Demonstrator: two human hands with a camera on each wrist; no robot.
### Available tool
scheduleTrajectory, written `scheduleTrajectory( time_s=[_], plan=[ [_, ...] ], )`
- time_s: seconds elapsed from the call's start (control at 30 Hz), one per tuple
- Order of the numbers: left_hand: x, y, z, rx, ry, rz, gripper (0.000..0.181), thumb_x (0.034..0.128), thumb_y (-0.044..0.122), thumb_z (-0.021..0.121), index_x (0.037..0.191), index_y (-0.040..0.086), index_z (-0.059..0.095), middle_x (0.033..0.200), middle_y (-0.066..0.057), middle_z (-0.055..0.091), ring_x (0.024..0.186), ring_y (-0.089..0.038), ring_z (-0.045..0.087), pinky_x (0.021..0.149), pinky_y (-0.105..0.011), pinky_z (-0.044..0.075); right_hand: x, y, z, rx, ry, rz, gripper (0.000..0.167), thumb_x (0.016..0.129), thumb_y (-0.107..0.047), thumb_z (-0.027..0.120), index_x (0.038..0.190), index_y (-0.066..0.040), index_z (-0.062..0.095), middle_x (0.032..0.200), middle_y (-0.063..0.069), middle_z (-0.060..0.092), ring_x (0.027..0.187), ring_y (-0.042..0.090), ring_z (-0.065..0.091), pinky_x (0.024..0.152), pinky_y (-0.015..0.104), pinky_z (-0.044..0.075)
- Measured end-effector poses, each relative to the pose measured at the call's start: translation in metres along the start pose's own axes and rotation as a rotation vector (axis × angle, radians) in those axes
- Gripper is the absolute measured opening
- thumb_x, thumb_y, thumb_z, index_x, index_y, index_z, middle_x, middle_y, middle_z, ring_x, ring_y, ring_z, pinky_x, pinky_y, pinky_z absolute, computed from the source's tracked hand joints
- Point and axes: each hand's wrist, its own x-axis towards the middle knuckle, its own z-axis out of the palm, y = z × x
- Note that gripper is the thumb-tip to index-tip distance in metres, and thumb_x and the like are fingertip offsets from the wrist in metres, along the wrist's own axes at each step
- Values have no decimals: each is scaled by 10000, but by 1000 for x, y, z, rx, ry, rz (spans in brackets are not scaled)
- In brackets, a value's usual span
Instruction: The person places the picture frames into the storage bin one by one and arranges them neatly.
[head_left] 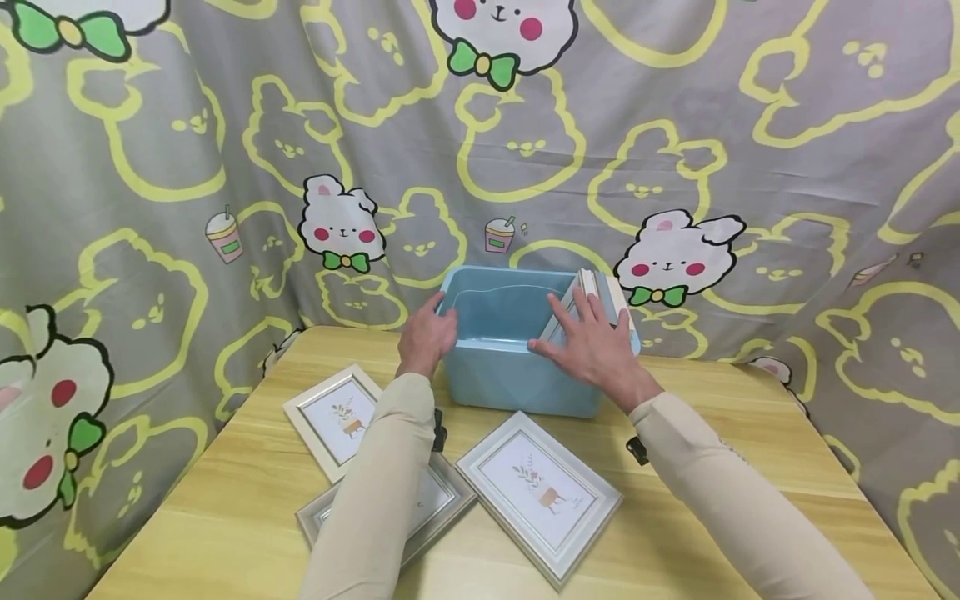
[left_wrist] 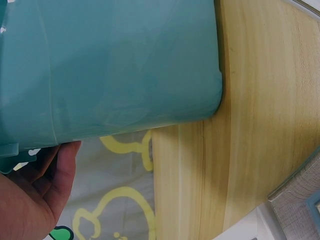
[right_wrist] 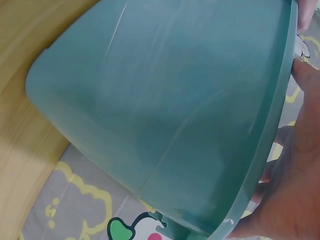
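Observation:
A light blue bin [head_left: 521, 379] stands on the table. At its left end my left hand [head_left: 427, 335] grips the rim; the left wrist view shows that hand [left_wrist: 32, 200] with fingers curled at the edge of the bin [left_wrist: 115, 65]. Several picture frames [head_left: 617, 296] lean inside the bin's right end. Over them and the near rim my right hand [head_left: 596, 343] rests with fingers spread. In the right wrist view the hand [right_wrist: 295, 190] is along the rim of the bin [right_wrist: 160, 100], its fingertips partly hidden behind it.
Nearer on the table [head_left: 247, 500] lie a silvery-white frame [head_left: 551, 492] with a plant picture, a cream frame [head_left: 309, 417] to the left, and a grey-brown frame [head_left: 448, 504] partly under my left sleeve. A patterned curtain [head_left: 420, 167] hangs behind the bin.

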Motion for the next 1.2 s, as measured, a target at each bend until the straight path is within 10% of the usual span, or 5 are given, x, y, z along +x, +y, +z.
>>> scheduleTrajectory(
  time_s=[1.2],
  plan=[
    [0,0,-1,-14,7,1,559,937,510,334,1483,395,350,1534,-53,412,1318,-341,472,950,-493,439,-63,-4,15,-63,93,-163,801,877,-715,443,1538,-302,260,1628,117,167,1493,343,181,1095,743,103]
  ],
)
